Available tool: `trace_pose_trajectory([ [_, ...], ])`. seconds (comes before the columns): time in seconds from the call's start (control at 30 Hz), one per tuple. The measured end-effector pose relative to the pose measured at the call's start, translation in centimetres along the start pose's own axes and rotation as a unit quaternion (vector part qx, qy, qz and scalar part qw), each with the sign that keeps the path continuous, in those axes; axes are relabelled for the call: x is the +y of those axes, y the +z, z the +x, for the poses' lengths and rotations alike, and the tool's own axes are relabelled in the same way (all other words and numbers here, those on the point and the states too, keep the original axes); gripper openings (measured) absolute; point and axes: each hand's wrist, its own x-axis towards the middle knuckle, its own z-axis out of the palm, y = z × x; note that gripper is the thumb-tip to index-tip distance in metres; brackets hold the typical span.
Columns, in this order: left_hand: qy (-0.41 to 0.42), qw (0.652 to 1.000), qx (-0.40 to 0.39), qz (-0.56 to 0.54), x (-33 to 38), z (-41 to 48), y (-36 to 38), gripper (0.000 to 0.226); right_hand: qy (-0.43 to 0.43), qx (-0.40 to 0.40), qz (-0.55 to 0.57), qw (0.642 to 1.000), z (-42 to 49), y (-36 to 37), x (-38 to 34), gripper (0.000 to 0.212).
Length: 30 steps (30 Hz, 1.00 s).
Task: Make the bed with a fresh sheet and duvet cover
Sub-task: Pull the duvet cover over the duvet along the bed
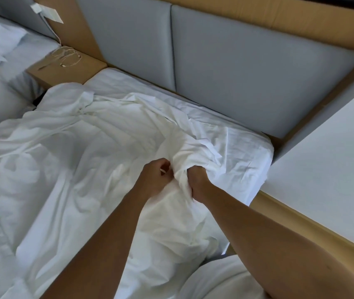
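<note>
White duvet cover [98,147]; grey headboard [247,67], nightstand [49,72], cable [68,56]

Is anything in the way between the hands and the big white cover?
No, nothing visible is. The left hand and right hand both already grip a bunched fold of the duvet cover, which lies crumpled on the sheet below the headboard.

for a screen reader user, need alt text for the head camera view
A person's left hand and right hand grip a bunched white duvet cover on a bed's white sheet, by a grey padded headboard. A wooden nightstand with a coiled cable stands further left.
</note>
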Motion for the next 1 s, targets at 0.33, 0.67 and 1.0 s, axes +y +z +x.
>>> trace_pose_trajectory([
  [0.33, 0.080, 0.976, 0.200, -0.032, 1.1, 2.8, -0.8, 0.021, -0.241, 0.117, -0.523, 0.809, -0.2, -1.2, 2.1, 0.036],
  [0.67, 0.066, 0.977, 0.201, -0.010, 0.1, 3.6, -1.8, 0.021, -0.152, 0.017, -0.306, 0.940, -0.4, -1.6, 3.3, 0.042],
  [1.0, 0.046, 0.971, 0.234, -0.024, -0.6, 4.2, -1.9, 0.020, 0.154, -0.363, -0.482, 0.782, -3.7, -3.8, 5.6, 0.029],
])
